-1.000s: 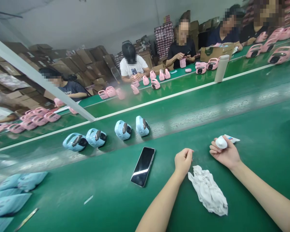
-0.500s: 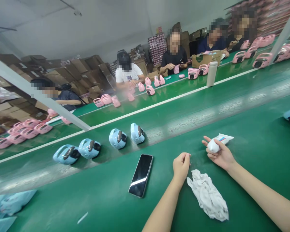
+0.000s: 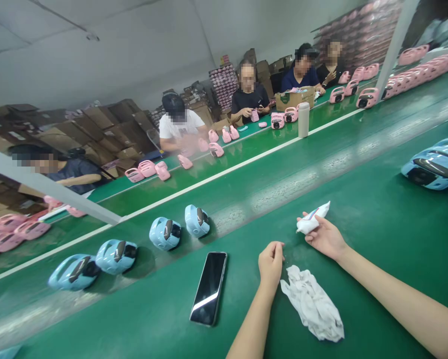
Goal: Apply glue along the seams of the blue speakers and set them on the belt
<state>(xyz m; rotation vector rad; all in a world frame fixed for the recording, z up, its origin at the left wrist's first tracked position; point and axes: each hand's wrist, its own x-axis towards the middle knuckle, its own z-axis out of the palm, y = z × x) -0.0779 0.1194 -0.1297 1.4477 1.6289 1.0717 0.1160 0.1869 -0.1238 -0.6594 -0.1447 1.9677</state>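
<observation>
My right hand (image 3: 325, 238) rests palm-up on the green table (image 3: 376, 234) and holds a small white tube (image 3: 312, 220) with a red and blue stripe, its fingers curled around it. My left hand (image 3: 270, 262) lies beside it as a loose fist, fingers closed; what it holds, if anything, is hidden. A crumpled white cloth (image 3: 311, 302) lies on the table just below both hands. A black phone (image 3: 209, 287) lies face-up to the left of my left hand.
Several light-blue plastic shells (image 3: 166, 233) sit on the conveyor belt (image 3: 283, 174), and another light-blue shell (image 3: 431, 169) lies at right. Across the belt several people handle pink shells (image 3: 216, 148). A white bottle (image 3: 303, 119) stands there; cardboard boxes (image 3: 107, 124) are stacked behind.
The view has swung right, bringing a blue shell into sight at right. My right hand has turned the white tube so its tail points up and away. My left hand stays fisted.
</observation>
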